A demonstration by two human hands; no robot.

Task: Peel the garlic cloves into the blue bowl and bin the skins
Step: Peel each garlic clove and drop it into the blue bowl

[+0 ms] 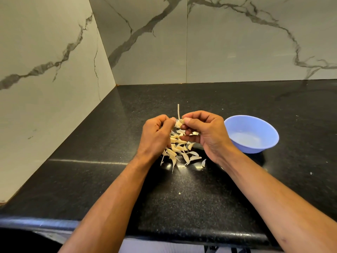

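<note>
Black speckled countertop (91, 179) against marbled wall tiles, and it looks like early days: the blue bowl (237, 123) to the right appears to hold no cloves yet, while a scatter of garlic cloves (179, 152) lies on the stone beneath the hands. Left hand (155, 136) and right hand (204, 132) meet above that pile, fingers curled and pinching one clove (179, 123) with its long stalk sticking up. No bin is in sight, so nearly everything seems left.
</note>
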